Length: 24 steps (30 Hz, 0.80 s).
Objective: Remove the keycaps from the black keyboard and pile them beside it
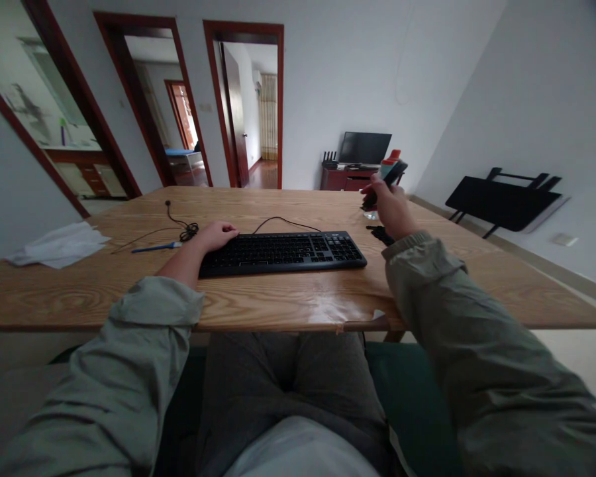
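Note:
A black keyboard (pixel 288 252) lies flat near the front of the wooden table. My left hand (pixel 213 237) rests on its left end, fingers closed together at the far corner. Above the table to the right of the keyboard, my right hand (pixel 395 207) is raised, closed round a long dark object (pixel 393 173) whose kind I cannot make out. Partly hidden behind that hand is a clear bottle with a red top (pixel 392 155). Small black pieces (pixel 379 233) lie beneath the right hand, partly covered by the wrist.
On the left of the wooden table (pixel 278 301) lie crumpled white sheets (pixel 62 244), a thin blue tool (pixel 153 248) and a coiled black cable (pixel 189 230). A monitor (pixel 365 148) stands on a far cabinet. A black folded table (pixel 501 204) is at the right wall.

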Available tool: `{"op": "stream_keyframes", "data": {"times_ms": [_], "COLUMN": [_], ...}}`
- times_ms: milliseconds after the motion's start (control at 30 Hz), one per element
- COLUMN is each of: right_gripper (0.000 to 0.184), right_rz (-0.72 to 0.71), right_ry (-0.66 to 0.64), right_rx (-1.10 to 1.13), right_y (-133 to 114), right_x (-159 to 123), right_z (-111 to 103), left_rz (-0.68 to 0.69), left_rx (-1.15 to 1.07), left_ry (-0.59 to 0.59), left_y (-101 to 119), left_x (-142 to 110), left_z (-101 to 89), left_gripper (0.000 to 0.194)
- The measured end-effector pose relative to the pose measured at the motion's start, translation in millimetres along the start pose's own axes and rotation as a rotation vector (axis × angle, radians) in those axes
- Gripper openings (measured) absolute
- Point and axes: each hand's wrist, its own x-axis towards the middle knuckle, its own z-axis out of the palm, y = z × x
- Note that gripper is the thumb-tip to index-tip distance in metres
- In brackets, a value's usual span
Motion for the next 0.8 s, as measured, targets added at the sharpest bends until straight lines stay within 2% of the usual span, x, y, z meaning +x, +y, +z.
{"op": "stream_keyframes", "data": {"times_ms": [100, 167, 233, 367, 533, 633, 800], "right_gripper": [0.052, 0.045, 0.033, 0.012, 0.009, 0.012, 0.015], "right_rz": [0.136, 0.264, 0.392, 0.563, 0.488, 0.443, 0.414], "right_ry": [-0.107, -0.166, -0.178, -0.075, 0.088, 0.121, 0.121], "right_rx": [0.260, 0.393, 0.512, 0.648, 0.731, 0.784, 0.716], "right_y": [-6.1, -2.0, 4.2, 13.9, 19.1, 23.2, 30.1], "right_x": [-30.4, -41.8, -44.9, -39.6, -32.8, -29.8, -29.9], "right_z": [39.0, 53.3, 57.2, 47.2, 45.9, 55.3, 66.2], "left_rz": [0.001, 0.011, 0.015, 0.002, 0.002, -0.008, -0.003], "left_rx": [0.001, -0.010, -0.018, -0.013, -0.012, -0.012, -0.013], "left_ry": [-0.002, -0.001, 0.002, 0.007, -0.004, -0.010, -0.006], "left_y": [0.3, 0.5, 0.6, -0.8, 0.0, 2.7, 1.3], "left_x": [-0.6, -0.7, -0.4, 1.6, 1.4, -0.2, 0.6], "left_z": [0.1, 0.0, -0.3, 0.1, 0.0, -1.0, -0.4], "left_gripper": [0.037, 0.037, 0.036, 0.035, 0.035, 0.034, 0.035]}}
